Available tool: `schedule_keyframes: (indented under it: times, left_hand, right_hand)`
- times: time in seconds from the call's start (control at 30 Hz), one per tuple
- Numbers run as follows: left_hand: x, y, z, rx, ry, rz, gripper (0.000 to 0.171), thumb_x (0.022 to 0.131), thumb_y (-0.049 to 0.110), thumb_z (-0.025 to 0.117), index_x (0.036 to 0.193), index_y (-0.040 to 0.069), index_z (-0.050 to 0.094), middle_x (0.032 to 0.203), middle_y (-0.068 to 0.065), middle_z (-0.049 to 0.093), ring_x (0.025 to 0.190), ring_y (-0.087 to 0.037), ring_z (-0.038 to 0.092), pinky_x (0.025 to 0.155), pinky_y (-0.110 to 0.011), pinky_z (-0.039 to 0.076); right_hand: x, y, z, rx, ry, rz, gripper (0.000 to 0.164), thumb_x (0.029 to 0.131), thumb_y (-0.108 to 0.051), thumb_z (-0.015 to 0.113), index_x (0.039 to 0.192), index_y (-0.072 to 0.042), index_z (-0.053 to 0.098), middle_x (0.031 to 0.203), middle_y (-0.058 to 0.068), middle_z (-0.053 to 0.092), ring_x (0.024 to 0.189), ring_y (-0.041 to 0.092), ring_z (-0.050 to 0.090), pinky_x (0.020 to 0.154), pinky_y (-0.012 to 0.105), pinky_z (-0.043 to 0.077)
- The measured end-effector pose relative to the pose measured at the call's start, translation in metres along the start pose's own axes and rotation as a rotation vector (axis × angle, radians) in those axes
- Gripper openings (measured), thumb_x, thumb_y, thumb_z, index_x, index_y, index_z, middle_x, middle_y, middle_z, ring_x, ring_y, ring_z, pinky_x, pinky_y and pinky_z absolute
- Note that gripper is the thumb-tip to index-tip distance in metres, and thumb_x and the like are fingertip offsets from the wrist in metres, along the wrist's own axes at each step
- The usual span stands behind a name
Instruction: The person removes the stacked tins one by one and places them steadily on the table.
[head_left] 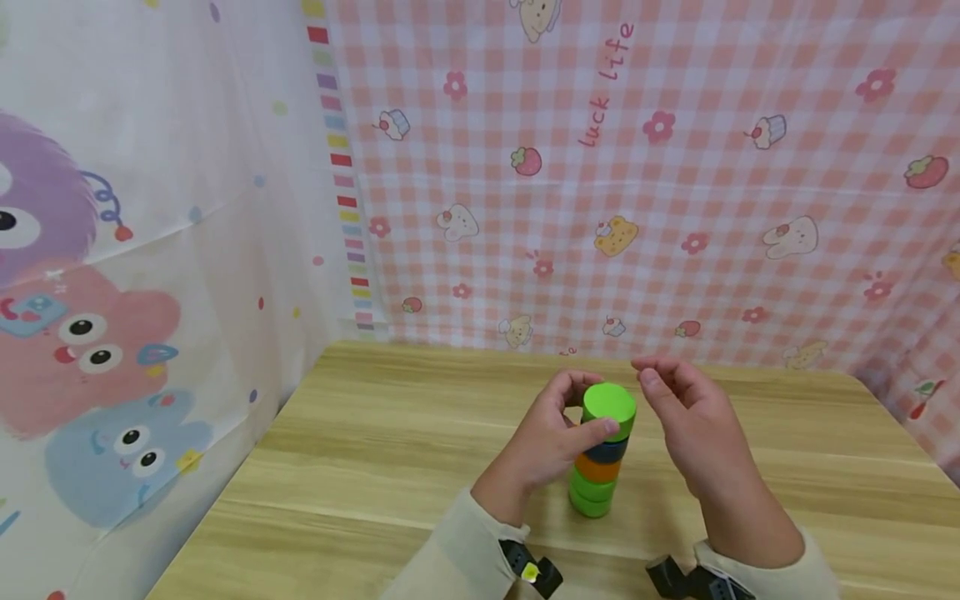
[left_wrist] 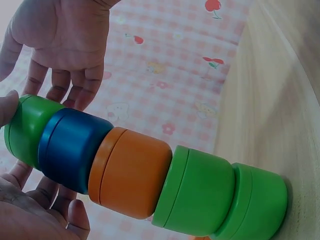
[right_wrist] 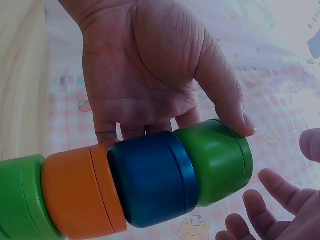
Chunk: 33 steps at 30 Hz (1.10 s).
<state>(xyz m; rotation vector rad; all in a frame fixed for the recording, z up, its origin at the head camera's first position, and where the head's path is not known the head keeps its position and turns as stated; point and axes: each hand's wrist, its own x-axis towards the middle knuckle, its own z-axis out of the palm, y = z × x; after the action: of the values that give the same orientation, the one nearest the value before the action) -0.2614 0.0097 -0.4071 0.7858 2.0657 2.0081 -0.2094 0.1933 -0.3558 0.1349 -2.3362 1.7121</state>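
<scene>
Several small round lidded jars stand in one column on the wooden table. From the top they run green jar, dark blue jar, orange jar, green jar and another green jar at the base. My left hand holds the top green jar, thumb on its near side by the lid; its fingers pass behind the column, partly hidden. On the other side, my right hand is held up apart from the jars, fingers loosely bent and nothing between them.
The wooden table extends around the column. Behind it hangs a pink checked cloth, and a white cartoon-print cloth hangs at the left. Both wrists wear black camera mounts close above the tabletop.
</scene>
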Motion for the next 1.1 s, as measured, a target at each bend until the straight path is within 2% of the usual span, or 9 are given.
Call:
schedule_keyframes:
  times: [0.1, 0.2, 0.5, 0.73, 0.8, 1.03, 1.1]
  left_hand:
    - [-0.0003, 0.0006, -0.0004, -0.004, -0.001, 0.002, 0.049, 0.098, 0.018, 0.075, 0.141, 0.012, 0.054, 0.123, 0.000, 0.060, 0.112, -0.012, 0.055, 0.092, -0.031, 0.046]
    - [-0.0004, 0.0012, -0.0004, -0.002, -0.001, 0.001, 0.047, 0.098, 0.018, 0.076, 0.140, 0.015, 0.054, 0.124, 0.000, 0.060, 0.113, -0.011, 0.055, 0.093, -0.031, 0.046]
    - [-0.0016, 0.0027, 0.0002, 0.026, -0.013, 0.005, 0.048, 0.099, 0.021, 0.075, 0.143, 0.017, 0.055, 0.127, 0.000, 0.061, 0.115, -0.011, 0.055, 0.092, -0.031, 0.047]
    - [-0.0018, 0.0026, 0.0008, 0.025, -0.024, 0.007, 0.046, 0.101, 0.022, 0.074, 0.143, 0.020, 0.057, 0.128, -0.001, 0.061, 0.115, -0.013, 0.057, 0.095, -0.032, 0.052]
    - [-0.0016, 0.0023, 0.0008, 0.028, -0.023, 0.002, 0.045, 0.101, 0.023, 0.074, 0.143, 0.021, 0.057, 0.128, -0.001, 0.061, 0.115, -0.013, 0.056, 0.095, -0.032, 0.053]
    - [-0.0007, -0.0003, -0.0011, 0.030, -0.024, -0.006, 0.048, 0.101, 0.026, 0.074, 0.145, 0.023, 0.056, 0.132, 0.000, 0.062, 0.117, -0.013, 0.057, 0.096, -0.033, 0.053]
    - [-0.0008, -0.0006, -0.0016, 0.026, -0.025, -0.004, 0.050, 0.100, 0.025, 0.075, 0.146, 0.023, 0.055, 0.133, 0.000, 0.062, 0.118, -0.013, 0.057, 0.097, -0.033, 0.052]
  right_hand:
    - [-0.0004, 0.0006, 0.0007, 0.009, 0.006, -0.022, 0.043, 0.113, -0.034, 0.048, 0.141, -0.002, 0.058, 0.143, 0.008, 0.055, 0.126, 0.013, 0.046, 0.103, 0.020, 0.040]
    - [-0.0001, 0.0015, 0.0006, 0.007, 0.007, -0.024, 0.044, 0.113, -0.035, 0.048, 0.141, -0.002, 0.058, 0.141, 0.007, 0.056, 0.125, 0.012, 0.047, 0.101, 0.017, 0.040]
    - [0.0002, 0.0014, 0.0002, 0.011, -0.006, -0.011, 0.047, 0.113, -0.036, 0.048, 0.143, -0.001, 0.056, 0.140, 0.007, 0.055, 0.127, 0.013, 0.046, 0.102, 0.020, 0.039]
    - [0.0000, 0.0021, 0.0005, 0.024, -0.010, -0.012, 0.047, 0.113, -0.036, 0.047, 0.143, -0.001, 0.056, 0.139, 0.007, 0.055, 0.127, 0.014, 0.046, 0.101, 0.017, 0.040]
    - [0.0002, 0.0024, 0.0001, 0.019, -0.016, -0.006, 0.047, 0.113, -0.036, 0.047, 0.144, -0.001, 0.055, 0.141, 0.008, 0.054, 0.127, 0.014, 0.045, 0.103, 0.021, 0.039]
    - [0.0006, 0.0032, 0.0004, -0.003, -0.014, -0.001, 0.048, 0.113, -0.037, 0.048, 0.144, -0.002, 0.055, 0.137, 0.007, 0.054, 0.124, 0.015, 0.046, 0.101, 0.023, 0.041]
    - [0.0008, 0.0027, 0.0008, -0.012, -0.015, 0.004, 0.048, 0.113, -0.037, 0.048, 0.145, -0.002, 0.055, 0.138, 0.008, 0.054, 0.124, 0.015, 0.046, 0.102, 0.028, 0.040]
